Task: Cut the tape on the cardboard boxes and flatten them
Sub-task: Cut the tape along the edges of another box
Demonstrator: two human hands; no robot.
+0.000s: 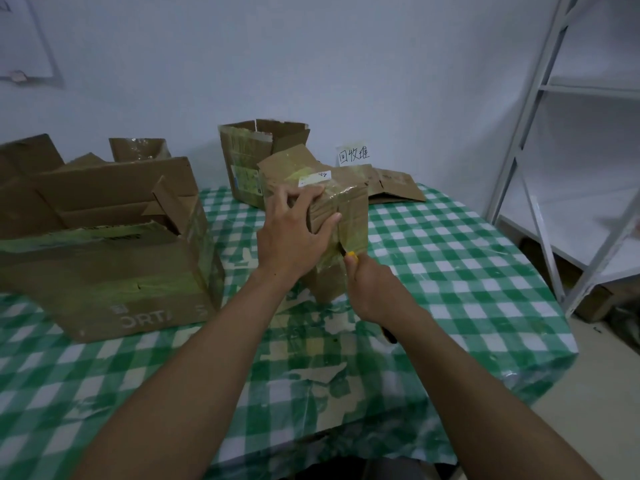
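Right hand point(372, 289) fisted round a yellow-tipped knife point(350, 255), blade end at the taped seam on the near face of the small box point(349, 209). Best done with a shallow blade, drawn along the seam, clear of the thumb. Left hand point(294, 233) just above, fingers spread and curled over the box's top corner, steadying it. The box stands mid-tabletop point(450, 271). Flattened cardboard point(394, 188) lies by the far edge.

Knife point(351, 255) mostly hidden inside the right hand point(373, 289); large open box point(104, 271) cut by left edge.
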